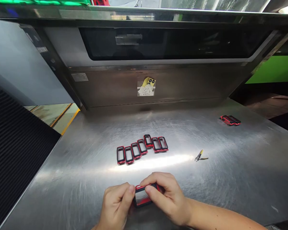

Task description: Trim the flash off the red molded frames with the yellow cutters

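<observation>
Held frame (143,202): black rim, red along the sides
Row of frames (139,149): black fronts, red showing at the lower ends
Frames at far right (229,120): red and black
Nippers (199,155): yellow on a handle, grey metal tip
Desk (86,185): silver-grey, finely scratched, white glare streak
Packet (147,88): yellow and white, black round spots
Ribbed panel (14,143): black, closely striped
Side panel (276,68): bright green

Covered ends and cropped edges around the held frame (143,202)
The left hand (118,203) hides its left end, the right hand (170,199) most of its right; right of it, the right forearm (216,213) runs out of the picture's bottom. Beyond it, print on the clear packet (146,91) is too small to read; far right of it, piled frames (230,120) overlap uncountably.
</observation>
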The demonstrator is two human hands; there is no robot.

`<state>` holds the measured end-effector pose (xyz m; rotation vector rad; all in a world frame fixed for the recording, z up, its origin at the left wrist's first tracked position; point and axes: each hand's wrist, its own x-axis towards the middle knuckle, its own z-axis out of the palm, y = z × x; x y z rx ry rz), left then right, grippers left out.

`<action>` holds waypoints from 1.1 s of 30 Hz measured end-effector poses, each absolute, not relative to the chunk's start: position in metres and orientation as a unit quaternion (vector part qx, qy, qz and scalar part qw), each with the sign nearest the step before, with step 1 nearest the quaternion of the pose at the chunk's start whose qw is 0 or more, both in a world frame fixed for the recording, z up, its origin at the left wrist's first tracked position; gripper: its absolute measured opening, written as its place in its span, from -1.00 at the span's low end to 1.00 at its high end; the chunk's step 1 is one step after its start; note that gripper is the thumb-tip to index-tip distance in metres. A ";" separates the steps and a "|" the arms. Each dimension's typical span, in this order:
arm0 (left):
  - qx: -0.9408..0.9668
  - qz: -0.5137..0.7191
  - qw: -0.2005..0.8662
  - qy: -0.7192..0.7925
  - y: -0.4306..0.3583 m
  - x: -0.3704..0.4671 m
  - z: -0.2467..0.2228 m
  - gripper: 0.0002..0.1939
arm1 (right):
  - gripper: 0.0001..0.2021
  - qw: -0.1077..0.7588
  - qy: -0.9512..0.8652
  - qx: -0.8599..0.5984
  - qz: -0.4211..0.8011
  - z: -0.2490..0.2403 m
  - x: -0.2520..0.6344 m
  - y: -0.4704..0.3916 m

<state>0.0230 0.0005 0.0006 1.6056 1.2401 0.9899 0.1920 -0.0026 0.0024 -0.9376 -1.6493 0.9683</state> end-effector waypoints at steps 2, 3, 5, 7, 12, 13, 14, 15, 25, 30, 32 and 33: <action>0.651 0.392 0.419 0.497 0.001 0.023 0.001 -0.39 | -0.71 0.481 -0.674 -0.380 0.412 0.001 0.191 -0.005; 0.655 0.395 0.410 0.497 0.001 0.024 0.001 -0.39 | -0.70 0.477 -0.666 -0.382 0.427 0.000 0.190 -0.005; 0.660 0.408 0.392 0.495 0.001 0.024 0.001 -0.37 | -0.66 0.470 -0.634 -0.398 0.468 -0.003 0.189 -0.006; 0.663 0.416 0.393 0.483 -0.001 0.025 0.001 -0.35 | -0.62 0.464 -0.591 -0.410 0.518 -0.004 0.189 -0.004; 0.702 0.397 0.436 0.399 -0.001 0.022 -0.001 -0.38 | -0.68 0.456 -0.512 -0.379 0.621 -0.001 0.192 0.007; 0.720 0.391 0.439 0.368 0.000 0.022 -0.002 -0.41 | -0.71 0.458 -0.498 -0.373 0.635 0.001 0.193 0.009; 0.738 0.390 0.438 0.333 0.002 0.022 -0.004 -0.44 | -0.74 0.462 -0.486 -0.368 0.645 0.002 0.193 0.011; 0.755 0.395 0.432 0.295 0.003 0.022 -0.006 -0.47 | -0.78 0.467 -0.475 -0.363 0.651 0.003 0.193 0.012; 0.792 0.429 0.387 0.197 0.005 0.025 -0.026 -0.59 | -0.86 0.447 -0.445 -0.356 0.690 0.004 0.191 0.018; 0.787 0.410 0.380 0.261 -0.002 0.026 -0.021 -0.56 | -0.87 0.425 -0.415 -0.350 0.725 0.002 0.190 0.020; 0.792 0.408 0.369 0.265 -0.002 0.026 -0.020 -0.55 | -0.87 0.430 -0.437 -0.354 0.706 0.003 0.191 0.018; 0.798 0.408 0.362 0.255 -0.001 0.026 -0.020 -0.55 | -0.87 0.438 -0.456 -0.358 0.687 0.004 0.191 0.016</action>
